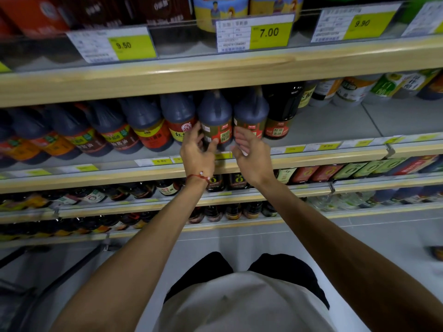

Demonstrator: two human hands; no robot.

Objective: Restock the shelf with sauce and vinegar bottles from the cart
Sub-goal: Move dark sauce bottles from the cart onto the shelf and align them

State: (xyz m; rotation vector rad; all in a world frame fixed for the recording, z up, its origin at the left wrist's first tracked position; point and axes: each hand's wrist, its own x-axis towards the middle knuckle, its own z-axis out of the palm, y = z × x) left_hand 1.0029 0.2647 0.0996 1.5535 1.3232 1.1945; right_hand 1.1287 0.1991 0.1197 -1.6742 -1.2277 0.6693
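The fingers (195, 131) of the left hand (197, 152) were curled round the left flank of a dark sauce bottle (215, 116), and the thumb was pressed on its green-and-red label, so that hand had a firm hold on it. The fingers (239, 137) of the right hand (250, 149) stood nearly straight and loosely spread, gripping nothing. They were just in front of the label of the neighbouring bottle (251, 113), at three o'clock of the first. I could not tell whether they touched it. Both bottles stood upright at the front of the middle shelf (335, 125), in a row of dark bottles running off toward nine o'clock, with bare shelf floor farther toward three o'clock.

To my eye the step in hand was settling a bottle into line, label forward. The next move would call for a clean release that did not knock its neighbours, then a turn to the cart (19, 305), a dim frame at seven o'clock, for more stock.

Both forearms reached up and forward, converging, with the palms roughly facing each other. A red cord bracelet (199, 177) circled the left wrist.
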